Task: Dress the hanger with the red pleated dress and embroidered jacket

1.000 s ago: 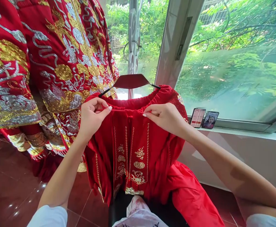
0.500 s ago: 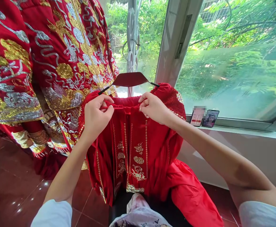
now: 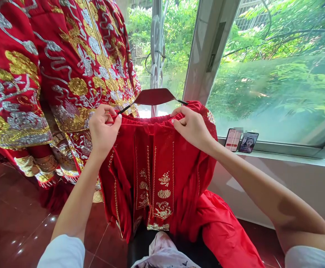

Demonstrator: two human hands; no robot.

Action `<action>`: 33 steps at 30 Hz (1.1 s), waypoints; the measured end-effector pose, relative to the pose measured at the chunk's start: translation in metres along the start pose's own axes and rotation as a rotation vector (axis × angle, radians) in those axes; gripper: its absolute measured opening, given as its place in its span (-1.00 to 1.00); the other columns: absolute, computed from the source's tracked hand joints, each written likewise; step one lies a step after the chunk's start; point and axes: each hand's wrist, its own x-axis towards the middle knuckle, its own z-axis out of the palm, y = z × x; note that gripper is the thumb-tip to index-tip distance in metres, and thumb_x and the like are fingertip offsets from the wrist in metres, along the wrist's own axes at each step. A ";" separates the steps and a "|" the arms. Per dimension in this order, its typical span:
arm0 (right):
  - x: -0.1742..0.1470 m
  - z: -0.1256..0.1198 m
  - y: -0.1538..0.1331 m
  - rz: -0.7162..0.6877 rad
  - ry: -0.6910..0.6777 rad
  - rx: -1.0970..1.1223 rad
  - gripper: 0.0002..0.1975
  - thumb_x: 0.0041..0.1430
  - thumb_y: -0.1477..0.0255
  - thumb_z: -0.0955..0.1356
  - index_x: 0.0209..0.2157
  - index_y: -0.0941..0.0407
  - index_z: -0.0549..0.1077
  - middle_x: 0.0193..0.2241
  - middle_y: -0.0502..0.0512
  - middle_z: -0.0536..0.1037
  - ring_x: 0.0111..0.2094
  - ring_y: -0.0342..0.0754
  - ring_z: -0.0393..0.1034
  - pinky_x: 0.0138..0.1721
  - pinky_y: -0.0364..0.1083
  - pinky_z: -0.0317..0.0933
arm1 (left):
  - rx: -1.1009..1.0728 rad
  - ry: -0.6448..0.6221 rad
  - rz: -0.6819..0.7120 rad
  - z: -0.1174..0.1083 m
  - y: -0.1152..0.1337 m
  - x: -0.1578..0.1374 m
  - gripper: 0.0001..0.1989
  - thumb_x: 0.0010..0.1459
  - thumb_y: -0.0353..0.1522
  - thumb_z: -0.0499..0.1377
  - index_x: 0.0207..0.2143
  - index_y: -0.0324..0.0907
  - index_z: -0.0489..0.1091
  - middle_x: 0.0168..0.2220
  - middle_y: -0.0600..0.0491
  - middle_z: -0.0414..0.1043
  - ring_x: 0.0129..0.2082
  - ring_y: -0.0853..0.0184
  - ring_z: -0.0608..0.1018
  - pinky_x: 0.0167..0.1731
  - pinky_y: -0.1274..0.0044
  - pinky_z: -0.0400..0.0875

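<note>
A red skirt (image 3: 162, 163) with a gathered waistband and gold embroidered panels hangs upright in front of me. Behind its top edge is a hanger (image 3: 154, 96) with a dark red middle plate and black arms. My left hand (image 3: 104, 126) is closed in a pinch on the waistband at the left, close to the hanger's arm. On the right, my right hand (image 3: 192, 124) pinches the same band between thumb and fingers. The band runs nearly straight from one hand to the other. The skirt's far side is hidden.
Red garments (image 3: 87, 67) with gold and silver embroidery hang at the left. Two phones (image 3: 233, 140) lean on the windowsill (image 3: 285, 158) at the right. Bright red cloth (image 3: 226, 227) drapes low at the right, beside a black surface (image 3: 140, 249). The floor is dark red tile.
My hands have moved apart along the waistband, the left one to the left and the right one slightly to the right. The band between them is longer and flatter.
</note>
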 end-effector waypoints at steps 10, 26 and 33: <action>0.022 -0.003 0.004 0.066 -0.683 0.497 -0.20 -0.02 0.55 0.36 0.28 0.13 0.07 -0.47 0.01 0.56 -0.69 -0.27 0.10 -0.74 -0.21 -0.08 | 0.458 -0.121 0.165 -0.019 0.024 -0.014 -0.94 0.07 -0.37 0.22 -0.45 -0.10 0.49 -0.47 0.08 0.35 -0.51 0.39 0.35 -0.48 0.50 0.18; 0.006 0.065 -0.010 -0.119 0.076 0.539 -0.25 0.18 0.40 0.27 0.34 -0.15 -0.11 0.04 0.08 0.46 -0.51 -0.20 0.30 -0.55 -0.14 0.30 | -0.325 -0.266 -0.140 0.054 0.029 -0.026 -0.81 -0.02 -0.25 0.32 -0.45 -0.21 0.53 -0.49 0.06 0.48 -0.51 0.41 0.43 -0.47 0.54 0.34; 0.008 0.075 0.008 -0.491 0.050 0.124 -0.36 0.28 0.46 0.11 0.34 -0.14 -0.17 0.34 0.02 -0.01 -0.31 -0.18 0.43 -0.33 -0.13 0.39 | -0.408 -0.337 -0.133 0.054 0.016 -0.025 -0.88 0.03 -0.32 0.25 -0.47 -0.20 0.49 -0.46 0.07 0.47 -0.45 0.40 0.46 -0.40 0.54 0.36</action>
